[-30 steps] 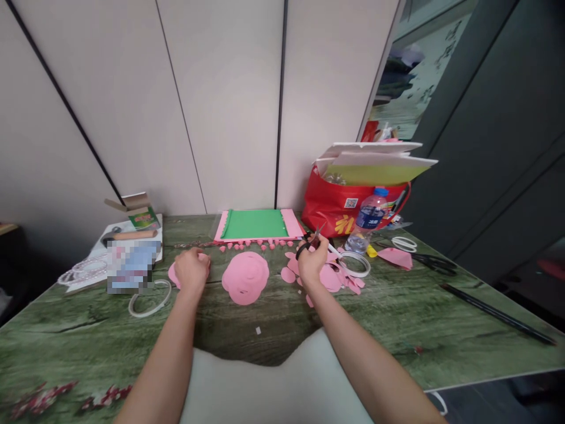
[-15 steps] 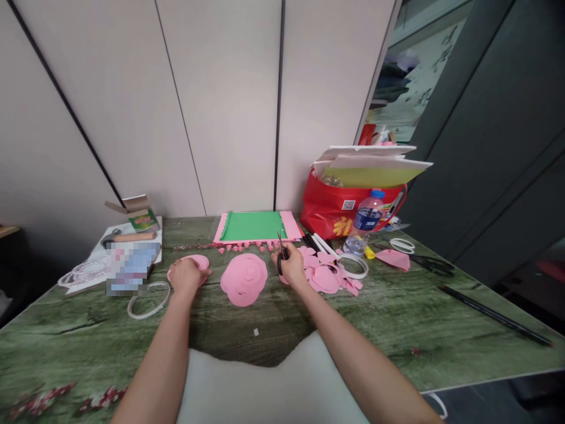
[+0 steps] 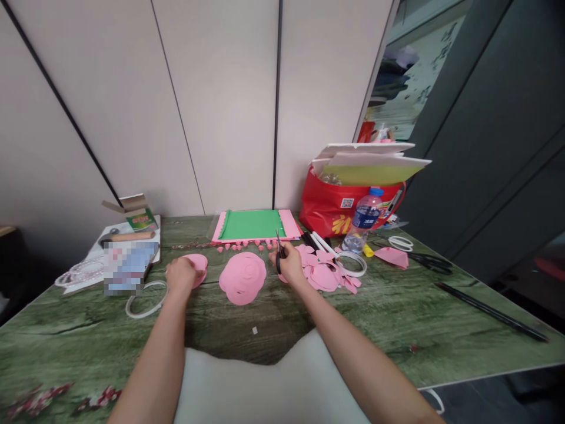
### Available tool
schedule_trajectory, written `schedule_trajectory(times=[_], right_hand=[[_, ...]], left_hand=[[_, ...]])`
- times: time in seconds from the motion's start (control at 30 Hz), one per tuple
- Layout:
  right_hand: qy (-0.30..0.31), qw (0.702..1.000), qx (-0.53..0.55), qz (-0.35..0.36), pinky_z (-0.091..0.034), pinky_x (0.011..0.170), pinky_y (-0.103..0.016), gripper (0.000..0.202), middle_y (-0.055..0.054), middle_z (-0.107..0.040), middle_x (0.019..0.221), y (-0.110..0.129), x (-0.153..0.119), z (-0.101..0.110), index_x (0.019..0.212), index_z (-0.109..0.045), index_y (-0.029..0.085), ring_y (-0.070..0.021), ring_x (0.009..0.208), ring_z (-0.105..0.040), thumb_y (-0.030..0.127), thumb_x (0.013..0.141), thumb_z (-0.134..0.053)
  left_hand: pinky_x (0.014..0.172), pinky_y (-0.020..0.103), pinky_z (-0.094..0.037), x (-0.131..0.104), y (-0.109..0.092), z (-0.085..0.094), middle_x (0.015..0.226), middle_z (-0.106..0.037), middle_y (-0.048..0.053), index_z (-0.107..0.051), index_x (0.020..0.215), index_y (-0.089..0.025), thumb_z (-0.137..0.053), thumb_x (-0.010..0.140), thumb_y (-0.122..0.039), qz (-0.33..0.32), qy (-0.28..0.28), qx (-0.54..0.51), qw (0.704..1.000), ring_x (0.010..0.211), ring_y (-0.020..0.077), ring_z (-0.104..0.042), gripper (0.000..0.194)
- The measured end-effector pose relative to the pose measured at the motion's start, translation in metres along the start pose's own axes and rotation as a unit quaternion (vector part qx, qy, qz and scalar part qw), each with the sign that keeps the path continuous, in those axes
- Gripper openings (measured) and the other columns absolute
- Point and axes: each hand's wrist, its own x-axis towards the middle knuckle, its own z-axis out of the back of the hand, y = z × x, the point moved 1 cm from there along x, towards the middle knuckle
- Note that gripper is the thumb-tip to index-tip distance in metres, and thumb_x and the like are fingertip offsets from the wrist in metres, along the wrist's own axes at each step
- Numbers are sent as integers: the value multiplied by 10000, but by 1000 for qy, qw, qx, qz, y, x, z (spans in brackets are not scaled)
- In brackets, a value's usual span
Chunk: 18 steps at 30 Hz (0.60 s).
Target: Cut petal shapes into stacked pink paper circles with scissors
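My left hand (image 3: 182,275) rests on the left side of a pink paper shape (image 3: 200,268), covering part of it; what its fingers do is partly hidden. Small dark scissors (image 3: 279,254) are held in my right hand (image 3: 291,264), their blades pointing away from me. Between the hands lies a layered pink paper piece (image 3: 243,278) with a spiral on it. A pile of pink paper pieces (image 3: 323,277) is just right of my right hand. A row of small pink pieces (image 3: 245,244) runs behind the layered piece.
Green paper (image 3: 253,224) lies on pink sheets at the back. At right stand a red bag (image 3: 322,203) and a water bottle (image 3: 364,221), near a tape roll (image 3: 352,264) and black scissors (image 3: 430,262). Another tape roll (image 3: 145,299) is left of my left hand.
My left hand has shifted slightly left, showing more of the pink shape beside it. My right hand still holds the scissors in nearly the same place.
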Motion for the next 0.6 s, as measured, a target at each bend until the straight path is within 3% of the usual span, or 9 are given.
schedule_trajectory(times=[0.37,0.6], right_hand=[[2,1000,10,-15,-408,483,-230,162,29,-577,560,3,-2,1,730,-559,176,-125,493,-499,269,599,-544],[7,1000,13,-11,-413,480,-233,151,24,-590,577,0,-1,-2,715,-566,179,-124,488,-501,264,591,-552]], left_hand=[[669,333,-466,-2,-4,7,838,-688,174,-692,751,-135,-671,578,-357,18,34,7,999,820,309,-629,282],[692,381,-450,-8,-10,10,834,-674,202,-696,743,-117,-541,665,-247,19,6,-15,1000,840,338,-611,216]])
